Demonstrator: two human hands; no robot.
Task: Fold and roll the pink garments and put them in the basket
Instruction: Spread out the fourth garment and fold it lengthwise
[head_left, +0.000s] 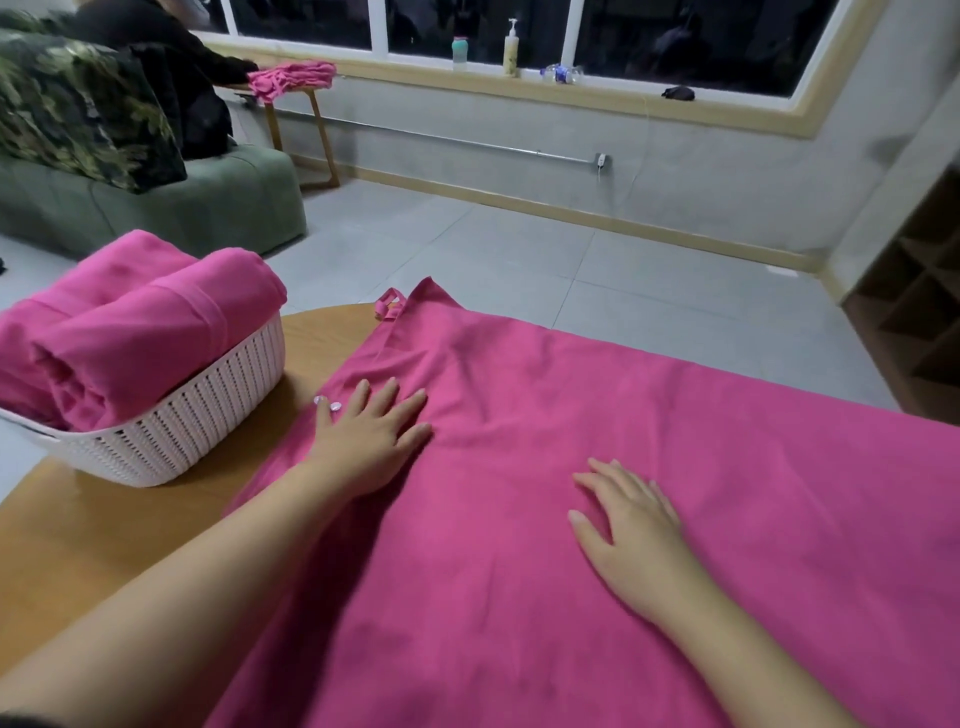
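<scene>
Pink cloth (597, 519) lies spread flat right below the camera, over most of the table (104, 545). It hangs off the far edge. One corner points away and has a small loop (388, 304) on it.

Both hands lie flat on the cloth with straight fingers spread wide. Neither one grabs or pinches anything. The left hand (369, 436) presses near the cloth's left edge, close to the far corner. Something small and shiny sits by its outer finger. The right hand (628, 525) presses near the middle of the cloth. The two hands are apart.

To the left, a white basket (171, 441) stands on the table, just beside the cloth. Two pink rolls (135, 332) lie in it side by side and stick up over the rim.

Far back, a pink pile (291, 78) sits on a small stand (317, 135) by a green couch (156, 208). Bottles (510, 49) stand on the sill.
</scene>
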